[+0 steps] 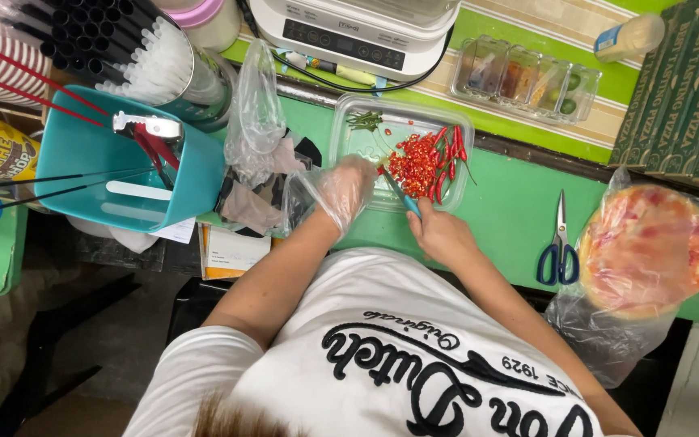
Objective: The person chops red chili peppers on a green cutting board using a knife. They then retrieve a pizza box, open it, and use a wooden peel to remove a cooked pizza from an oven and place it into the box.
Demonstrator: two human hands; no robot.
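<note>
My left hand (340, 188), in a loose clear plastic glove, rests on the left edge of a clear plastic tray (348, 121) on the green counter. It touches a pile of chopped red chillies (414, 164). Whole red chillies (451, 154) lie to the right of the pile, and green stems (364, 120) sit in the tray's far left corner. My right hand (440, 233) is bare and grips a small knife with a blue handle (402, 197). The blade points into the chilli pile.
Blue-handled scissors (558, 244) lie to the right, beside a plastic-wrapped pizza (649, 247). A teal bin (82, 146) with red tongs, a can of straws (135, 48) and a crumpled plastic bag (256, 113) stand on the left. A white appliance (349, 32), a compartment box (527, 81) and stacked cartons (681, 97) sit behind.
</note>
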